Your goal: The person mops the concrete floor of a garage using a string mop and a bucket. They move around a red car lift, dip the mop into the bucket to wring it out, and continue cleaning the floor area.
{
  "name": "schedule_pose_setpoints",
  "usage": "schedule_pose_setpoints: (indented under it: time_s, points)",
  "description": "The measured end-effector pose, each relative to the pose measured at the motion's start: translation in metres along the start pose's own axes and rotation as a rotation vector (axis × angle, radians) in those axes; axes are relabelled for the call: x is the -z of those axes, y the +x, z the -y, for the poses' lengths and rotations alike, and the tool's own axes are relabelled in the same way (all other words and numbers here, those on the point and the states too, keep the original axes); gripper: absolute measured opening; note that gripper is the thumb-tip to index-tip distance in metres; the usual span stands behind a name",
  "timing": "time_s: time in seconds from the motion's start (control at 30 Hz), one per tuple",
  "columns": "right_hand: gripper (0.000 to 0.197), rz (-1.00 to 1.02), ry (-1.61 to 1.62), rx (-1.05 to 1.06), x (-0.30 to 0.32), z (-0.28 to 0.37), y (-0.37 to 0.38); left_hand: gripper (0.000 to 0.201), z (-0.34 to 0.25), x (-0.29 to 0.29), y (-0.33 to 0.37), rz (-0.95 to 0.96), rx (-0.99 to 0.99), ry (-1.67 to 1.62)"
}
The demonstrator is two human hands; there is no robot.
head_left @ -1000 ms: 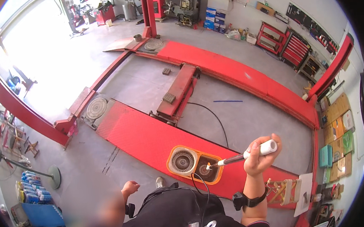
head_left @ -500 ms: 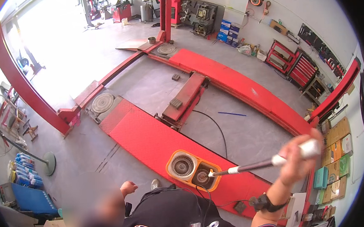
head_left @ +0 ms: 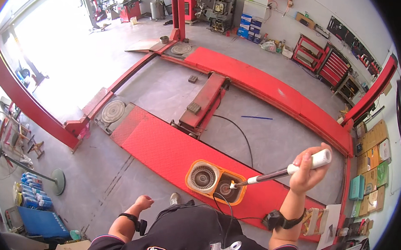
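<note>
Obliquely, right hand (head_left: pixel 305 175) holds pole (head_left: pixel 271 175) standing in orange-rimmed bucket (head_left: pixel 218 172).

Left hand (head_left: pixel 144 202): open passage ahead over the grey floor (head_left: pixel 98 164). Right hand (head_left: pixel 305 174): the gripped mop handle (head_left: pixel 272 174) slants down to the bucket (head_left: pixel 202 161), barring the right compartment. A black cable (head_left: pixel 230 210) overlaps the bucket's near edge. The red ramp (head_left: pixel 150 140) offers free room left of the bucket.

Mop pole (head_left: pixel 270 176), dark, white-gripped, slants to right compartment of orange-rimmed bucket (head_left: pixel 219 173). Bucket upright on red platform (head_left: pixel 160 148).
</note>
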State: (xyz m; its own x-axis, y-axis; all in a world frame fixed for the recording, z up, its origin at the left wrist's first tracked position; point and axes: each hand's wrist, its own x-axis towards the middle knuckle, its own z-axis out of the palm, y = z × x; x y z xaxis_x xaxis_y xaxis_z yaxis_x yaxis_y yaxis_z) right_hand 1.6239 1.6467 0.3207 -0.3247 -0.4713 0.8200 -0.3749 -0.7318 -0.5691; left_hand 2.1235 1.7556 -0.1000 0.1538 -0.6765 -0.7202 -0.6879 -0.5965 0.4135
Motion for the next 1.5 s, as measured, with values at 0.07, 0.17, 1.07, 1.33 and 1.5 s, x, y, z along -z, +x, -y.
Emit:
schedule_pose_setpoints:
  time_s: [0.07, 0.17, 1.07, 1.33, 1.5]
  points:
    - [0.038, 0.008, -0.045, 0.01, 0.004, -0.015, -0.013, 0.033, -0.014, 0.005, -0.008, 0.003, 0.026, -0.013]
    - [0.036, 0.025, -0.094, 0.028, 0.003, -0.036, -0.038, 0.033, -0.006, 0.001, -0.006, -0.001, 0.027, -0.054]
    - [0.023, -0.051, -0.019, -0.106, 0.023, -0.032, -0.021, 0.021, 0.041, -0.005, -0.003, 0.097, 0.121, -0.328]
    - [0.02, -0.017, -0.249, -0.146, 0.015, -0.048, -0.077, 0.028, 0.037, 0.016, 0.021, 0.153, 0.065, -0.286]
    - [0.017, -0.023, -0.385, -0.057, 0.003, -0.058, -0.089, 0.024, 0.032, 0.029, 0.037, 0.149, 0.069, -0.278]
